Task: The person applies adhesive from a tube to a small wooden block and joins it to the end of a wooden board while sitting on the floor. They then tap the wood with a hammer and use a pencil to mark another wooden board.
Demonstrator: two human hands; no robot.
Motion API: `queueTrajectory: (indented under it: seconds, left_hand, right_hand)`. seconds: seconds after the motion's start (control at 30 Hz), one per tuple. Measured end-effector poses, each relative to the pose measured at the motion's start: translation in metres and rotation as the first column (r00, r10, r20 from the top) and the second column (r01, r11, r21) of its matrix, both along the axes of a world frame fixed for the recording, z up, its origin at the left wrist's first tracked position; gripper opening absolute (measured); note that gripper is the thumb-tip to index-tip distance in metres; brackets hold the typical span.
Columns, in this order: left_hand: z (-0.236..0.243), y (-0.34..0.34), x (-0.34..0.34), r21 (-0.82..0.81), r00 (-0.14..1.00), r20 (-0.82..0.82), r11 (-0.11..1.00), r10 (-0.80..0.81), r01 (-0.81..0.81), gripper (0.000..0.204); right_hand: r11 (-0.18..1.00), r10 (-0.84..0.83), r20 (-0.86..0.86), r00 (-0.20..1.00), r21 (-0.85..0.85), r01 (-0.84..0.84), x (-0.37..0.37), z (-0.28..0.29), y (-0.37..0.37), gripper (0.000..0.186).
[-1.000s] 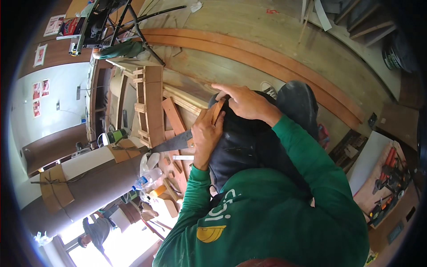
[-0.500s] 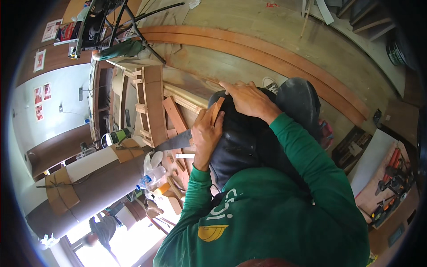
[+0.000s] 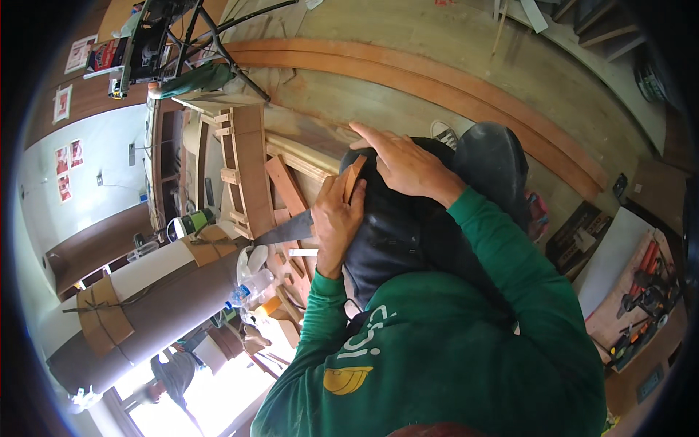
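Observation:
My left hand (image 3: 337,222) is closed round an orange-brown wooden piece (image 3: 354,177), whose angled end sticks up past my thumb. A grey, tapering blade like a handsaw's (image 3: 284,231) runs out on the left of that hand. Whether blade and wood are joined, I cannot tell, since my fingers cover the spot. Held over my dark-trousered knee, my right hand (image 3: 408,164) is open and empty, index finger stretched toward the far left. It is just beyond and to the right of the wood's tip.
Reddish boards (image 3: 286,184) and offcuts lie left of my legs, beside a wooden frame (image 3: 250,156). Plastic bottles (image 3: 240,295) stand nearer me. Long planks (image 3: 437,84) cross the floor ahead. A tool box (image 3: 641,298) is at right; another person (image 3: 175,375) is at lower left.
My right hand has shifted slightly left and away, its index finger lifting clear of the wood's tip. My left hand keeps its hold almost in place.

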State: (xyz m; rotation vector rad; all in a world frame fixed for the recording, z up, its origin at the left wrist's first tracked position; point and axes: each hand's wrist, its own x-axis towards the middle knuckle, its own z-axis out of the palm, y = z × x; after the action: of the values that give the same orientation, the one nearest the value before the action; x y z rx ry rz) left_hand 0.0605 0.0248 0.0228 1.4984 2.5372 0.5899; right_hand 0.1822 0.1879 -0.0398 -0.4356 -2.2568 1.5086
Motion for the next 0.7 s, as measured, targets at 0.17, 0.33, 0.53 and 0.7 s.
queueTrajectory:
  seconds: [0.17,0.33,0.53,0.7]
  left_hand:
    - [-0.001,-0.001,-0.007,-0.013,1.000,0.029,1.000,-0.007,0.007,0.030]
    - [0.004,0.002,-0.004,-0.025,0.999,0.045,1.000,0.010,-0.009,0.028]
    - [0.002,0.001,-0.007,-0.014,0.999,0.042,1.000,-0.001,0.002,0.025]
    - [0.004,0.002,-0.007,-0.014,0.999,0.045,1.000,-0.002,0.002,0.021]
  right_hand:
    - [1.000,0.016,0.048,0.999,0.025,-0.017,0.007,0.000,-0.013,0.082]
    - [0.987,-0.040,0.132,0.990,0.162,0.018,0.006,-0.009,-0.016,0.083]
    - [0.979,-0.048,0.016,0.999,0.197,0.044,0.003,-0.012,-0.023,0.081]
    - [0.964,-0.043,0.265,0.963,0.264,-0.029,0.001,-0.008,-0.021,0.081]
